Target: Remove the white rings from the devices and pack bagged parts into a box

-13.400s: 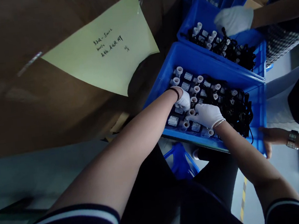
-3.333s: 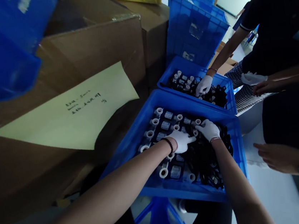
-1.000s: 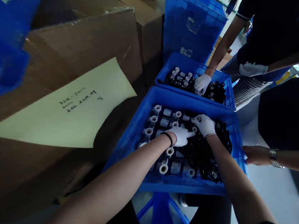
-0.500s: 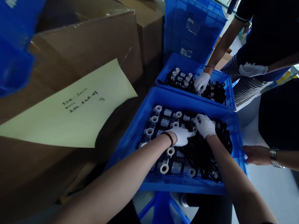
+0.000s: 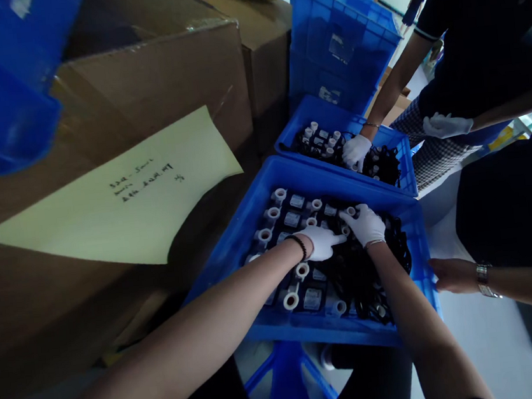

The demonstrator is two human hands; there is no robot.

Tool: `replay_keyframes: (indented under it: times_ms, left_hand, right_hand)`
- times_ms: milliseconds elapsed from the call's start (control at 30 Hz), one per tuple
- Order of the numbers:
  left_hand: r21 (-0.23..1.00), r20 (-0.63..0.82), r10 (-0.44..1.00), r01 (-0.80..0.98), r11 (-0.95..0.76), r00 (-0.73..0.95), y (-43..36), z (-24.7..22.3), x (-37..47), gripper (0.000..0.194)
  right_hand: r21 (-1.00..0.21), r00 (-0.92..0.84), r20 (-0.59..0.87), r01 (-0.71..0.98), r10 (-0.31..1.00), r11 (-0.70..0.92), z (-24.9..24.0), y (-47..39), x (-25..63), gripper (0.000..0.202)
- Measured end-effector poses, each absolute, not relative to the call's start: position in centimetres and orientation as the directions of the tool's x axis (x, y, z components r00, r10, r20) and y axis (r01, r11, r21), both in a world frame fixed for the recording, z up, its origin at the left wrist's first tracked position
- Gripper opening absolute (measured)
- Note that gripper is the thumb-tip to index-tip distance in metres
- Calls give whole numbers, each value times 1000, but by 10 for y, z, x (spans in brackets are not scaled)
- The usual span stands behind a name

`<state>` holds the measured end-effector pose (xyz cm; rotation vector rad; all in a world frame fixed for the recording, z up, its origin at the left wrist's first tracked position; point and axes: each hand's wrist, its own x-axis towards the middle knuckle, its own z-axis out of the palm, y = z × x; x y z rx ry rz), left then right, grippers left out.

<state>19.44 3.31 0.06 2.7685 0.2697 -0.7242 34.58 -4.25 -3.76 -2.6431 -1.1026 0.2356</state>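
A blue crate point(image 5: 207, 270) in front of me holds rows of dark devices with white ring-shaped ends and pale labels, and a heap of black cables point(image 5: 356, 272) on its right. My left hand point(image 5: 319, 242), in a white glove, rests over the middle devices with its index finger stretched out toward a white ring point(image 5: 345, 231). Just right of it, my gloved right hand point(image 5: 366, 225) is over the devices beside the cables, its thumb and index finger spread near another white ring point(image 5: 350, 211). Nothing shows held in either hand.
A second blue crate point(image 5: 408, 164) behind holds similar parts, with a person's gloved hand point(image 5: 356, 151) in it. Another person's bare hand point(image 5: 452, 275) touches my crate's right edge. Cardboard boxes point(image 5: 156, 77) with a yellow paper point(image 5: 150, 193) stand left; stacked blue bins point(image 5: 338, 31) stand behind.
My right hand's thumb and index finger have parted slightly and drawn off the white ring. My left hand has hardly moved. The view has shifted a little.
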Motion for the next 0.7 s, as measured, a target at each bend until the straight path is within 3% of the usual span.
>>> replay_keyframes:
  times_ms: [233,400,567,700]
  left_hand:
    - [207,-484,110,236,-950,868,33,-2,195,68]
    - [217,-495,105,240,-946,862,33,0,194,67]
    - [209,-498,113,245,-947,860,33,1,194,67]
    - [214,-486,115,245,-946,867,33,0,194,67]
  right_hand:
    - [-255,589,66,790,806,-557,-51,-39,348,36]
    - [-305,562,67,798,825,-519,-56,-40,352,39]
    - [-261,578,30,792,815,-552,-50,-38,350,38]
    - [-222,655,-86,722,750,-656,-38,-39,352,61]
